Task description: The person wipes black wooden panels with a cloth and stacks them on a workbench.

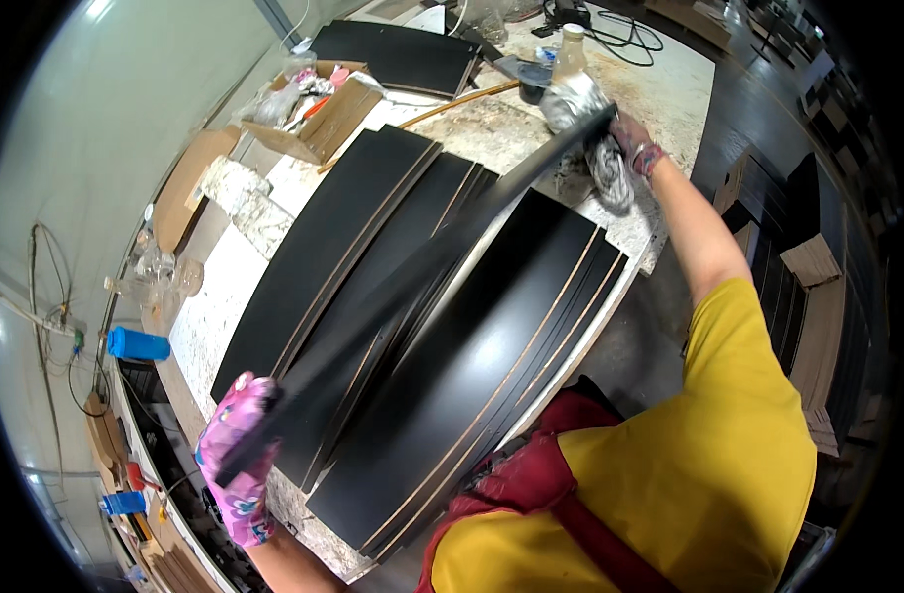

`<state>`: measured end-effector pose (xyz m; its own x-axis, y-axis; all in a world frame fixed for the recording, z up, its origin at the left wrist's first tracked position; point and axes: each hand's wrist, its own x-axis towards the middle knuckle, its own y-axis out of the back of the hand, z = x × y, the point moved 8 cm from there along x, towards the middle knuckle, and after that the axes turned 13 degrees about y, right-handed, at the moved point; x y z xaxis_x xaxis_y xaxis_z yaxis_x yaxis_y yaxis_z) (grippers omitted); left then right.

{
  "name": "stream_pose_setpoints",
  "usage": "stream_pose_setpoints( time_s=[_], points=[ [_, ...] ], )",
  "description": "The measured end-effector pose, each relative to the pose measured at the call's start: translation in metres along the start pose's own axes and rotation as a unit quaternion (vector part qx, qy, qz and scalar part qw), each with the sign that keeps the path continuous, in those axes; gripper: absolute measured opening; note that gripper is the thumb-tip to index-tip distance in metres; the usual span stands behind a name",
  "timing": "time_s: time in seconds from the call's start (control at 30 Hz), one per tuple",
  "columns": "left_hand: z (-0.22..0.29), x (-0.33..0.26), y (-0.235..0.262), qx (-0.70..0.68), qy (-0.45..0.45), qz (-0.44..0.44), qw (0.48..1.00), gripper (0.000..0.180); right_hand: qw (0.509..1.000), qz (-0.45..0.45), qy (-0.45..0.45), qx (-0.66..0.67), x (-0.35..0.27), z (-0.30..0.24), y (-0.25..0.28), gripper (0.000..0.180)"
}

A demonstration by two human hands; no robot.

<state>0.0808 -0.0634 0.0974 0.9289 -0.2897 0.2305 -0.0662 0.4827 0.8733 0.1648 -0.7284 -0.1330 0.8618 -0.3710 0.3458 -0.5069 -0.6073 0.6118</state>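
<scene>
A long black curved panel [412, 272], seen nearly edge-on and slightly blurred, is held slantwise above the worktable. My left hand [240, 455], in a pink flowered glove, is closed round its near left end. At its far right end my right hand [630, 140] grips the panel, its fingers partly hidden. A crumpled grey-white rag [608, 176] hangs right by that hand; whether the hand also holds it I cannot tell. Beneath lie stacks of similar black panels with brown edge lines: a left stack [338, 217], a middle one partly covered, and a right stack [501, 306] nearest me.
On the stained white table [669, 89] stand a clear bottle [571, 49], a dark cup [533, 79] and a cardboard box [338, 119] of odds and ends. Another black panel [393, 54] lies at the back. A blue bottle [138, 344] sits left. Stacked panels [818, 277] stand right.
</scene>
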Motion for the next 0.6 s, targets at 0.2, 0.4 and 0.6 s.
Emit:
stream_pose_setpoints(
  time_s=[0.2, 0.4, 0.6],
  points=[
    [0.094, 0.012, -0.019, 0.039, -0.173, -0.070, 0.982, 0.022, 0.959, -0.112, -0.044, -0.258, -0.073, 0.075, 0.028, 0.044],
    [0.130, 0.010, -0.022, 0.196, -0.248, -0.022, 0.948, 0.023, 0.992, 0.036, 0.069, 0.102, -0.047, -0.056, 0.129, 0.053],
    [0.139, 0.003, -0.022, 0.255, -0.262, -0.059, 0.929, 0.027, 0.763, -0.063, 0.566, 0.308, -0.179, -0.403, -0.003, 0.046]
  ],
)
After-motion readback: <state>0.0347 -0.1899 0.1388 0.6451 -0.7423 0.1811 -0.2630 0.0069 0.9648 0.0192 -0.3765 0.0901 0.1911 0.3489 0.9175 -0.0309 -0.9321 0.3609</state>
